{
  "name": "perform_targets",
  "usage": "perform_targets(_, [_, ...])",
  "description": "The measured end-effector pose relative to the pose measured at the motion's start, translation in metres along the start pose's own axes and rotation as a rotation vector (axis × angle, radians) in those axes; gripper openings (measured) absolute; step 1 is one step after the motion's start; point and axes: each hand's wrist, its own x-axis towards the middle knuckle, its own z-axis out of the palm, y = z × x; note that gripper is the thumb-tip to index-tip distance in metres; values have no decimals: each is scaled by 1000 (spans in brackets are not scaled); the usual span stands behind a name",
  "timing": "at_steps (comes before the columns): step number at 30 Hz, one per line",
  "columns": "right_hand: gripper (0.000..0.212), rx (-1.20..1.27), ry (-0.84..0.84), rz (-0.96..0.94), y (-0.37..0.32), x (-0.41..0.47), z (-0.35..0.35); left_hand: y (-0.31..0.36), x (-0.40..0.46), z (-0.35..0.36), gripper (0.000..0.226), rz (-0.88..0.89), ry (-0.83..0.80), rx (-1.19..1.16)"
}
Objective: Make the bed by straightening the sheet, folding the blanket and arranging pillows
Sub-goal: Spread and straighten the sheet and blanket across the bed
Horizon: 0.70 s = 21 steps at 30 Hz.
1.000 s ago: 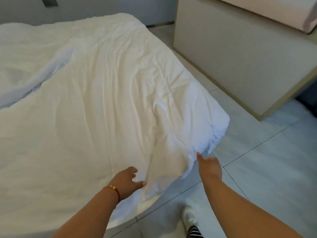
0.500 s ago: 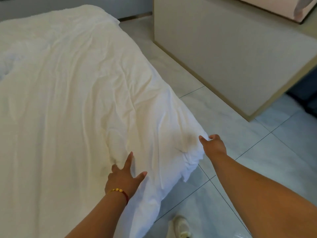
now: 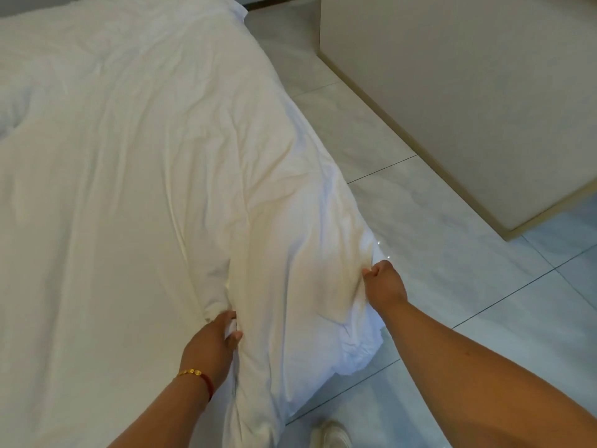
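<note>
Gripping now where half a second ago they only reached, the left hand [image 3: 214, 334] and right hand [image 3: 382, 282] each bunch the rumpled white cotton blanket [image 3: 181, 176] at the bed's corner. Folding can likely begin.

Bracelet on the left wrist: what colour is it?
The bracelet has gold beads on a red cord, seen in the head view.

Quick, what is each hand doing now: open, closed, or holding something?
Left hand: closed, gripping a fold of the blanket.
Right hand: closed, pinching the blanket's edge.
</note>
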Motion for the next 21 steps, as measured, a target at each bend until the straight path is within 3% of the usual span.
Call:
perform_targets(3, [20, 253, -37, 69, -8, -11, 2, 4, 0, -1, 36, 10, 13, -35])
perform_targets(6, [82, 217, -252, 118, -4, -29, 13, 10, -4, -1, 34, 0, 41, 49])
perform_targets(7, [87, 161, -312, 100, 0, -34, 14, 13, -4, 1, 38, 17, 132, 177])
perform_targets(9, [68, 154, -328, 78, 7, -36, 8, 27, -8, 3, 48, 20, 284, 418])
perform_targets(11, [53, 201, -284, 75, 7, -33, -5, 46, -12, 6, 62, -28, 210, 514])
perform_targets(14, [46, 275, -271, 77, 1, -31, -10, 63, -6, 18, 77, -52, 43, 555])
perform_targets(16, [53, 374, -325, 69, -7, -42, 5, 67, 5, 22, 60, -51, 14, 525])
perform_targets(19, [86, 465, -418, 75, -18, -61, 37, 73, 14, 17, 36, -9, 24, 516])
perform_targets(21, [77, 474, -464, 81, -25, -64, 46, 78, 12, 13, 31, 28, 22, 370])
